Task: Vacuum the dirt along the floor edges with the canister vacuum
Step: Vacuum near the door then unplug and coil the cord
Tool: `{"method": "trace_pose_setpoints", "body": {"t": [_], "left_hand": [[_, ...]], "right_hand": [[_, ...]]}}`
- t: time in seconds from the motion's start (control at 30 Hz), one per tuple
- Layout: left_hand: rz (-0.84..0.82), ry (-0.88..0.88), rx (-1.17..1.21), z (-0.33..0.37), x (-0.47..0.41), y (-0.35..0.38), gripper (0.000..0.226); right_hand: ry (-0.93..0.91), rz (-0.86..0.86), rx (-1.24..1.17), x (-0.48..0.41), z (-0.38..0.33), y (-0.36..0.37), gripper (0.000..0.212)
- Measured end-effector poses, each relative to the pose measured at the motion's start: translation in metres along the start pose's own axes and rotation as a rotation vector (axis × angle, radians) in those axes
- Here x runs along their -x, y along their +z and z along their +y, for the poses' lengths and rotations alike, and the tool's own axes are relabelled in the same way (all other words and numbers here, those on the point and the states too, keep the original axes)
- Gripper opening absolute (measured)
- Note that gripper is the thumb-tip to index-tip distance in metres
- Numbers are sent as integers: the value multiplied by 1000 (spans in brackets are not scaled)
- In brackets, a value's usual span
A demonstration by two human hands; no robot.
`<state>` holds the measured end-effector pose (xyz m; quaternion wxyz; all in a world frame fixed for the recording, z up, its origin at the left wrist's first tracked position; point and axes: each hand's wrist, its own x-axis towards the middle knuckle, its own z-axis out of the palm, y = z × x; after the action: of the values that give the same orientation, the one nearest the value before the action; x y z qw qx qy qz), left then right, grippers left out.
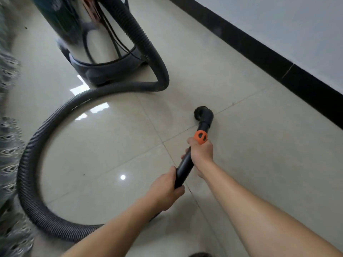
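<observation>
Left hand, right hand grip wand near canister.

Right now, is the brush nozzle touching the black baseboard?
Apart. The head view shows a wide strip of bare floor tile between the brush nozzle and the black baseboard.

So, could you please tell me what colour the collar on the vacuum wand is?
Orange, on the collar just above the right hand; the head view shows it.

The right hand grips the wand at its upper part, fingers wrapped round it. The left hand curls round the wand's lower end, just behind the right.
</observation>
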<state>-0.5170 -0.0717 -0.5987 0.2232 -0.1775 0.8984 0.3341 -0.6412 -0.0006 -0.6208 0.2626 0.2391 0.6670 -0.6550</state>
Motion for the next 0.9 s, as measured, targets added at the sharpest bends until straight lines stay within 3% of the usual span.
{"method": "trace_pose_setpoints", "body": {"t": [0.27, 0.57, 0.9], "left_hand": [[231, -256, 360, -56, 32, -9, 25], [179, -111, 322, -24, -66, -56, 29], [-161, 195, -30, 87, -91, 24, 36]], "right_hand": [[3, -396, 415, 16, 12, 106, 41], [-51, -100, 444, -50, -66, 108, 41], [-37, 237, 98, -70, -63, -96, 34]]}}
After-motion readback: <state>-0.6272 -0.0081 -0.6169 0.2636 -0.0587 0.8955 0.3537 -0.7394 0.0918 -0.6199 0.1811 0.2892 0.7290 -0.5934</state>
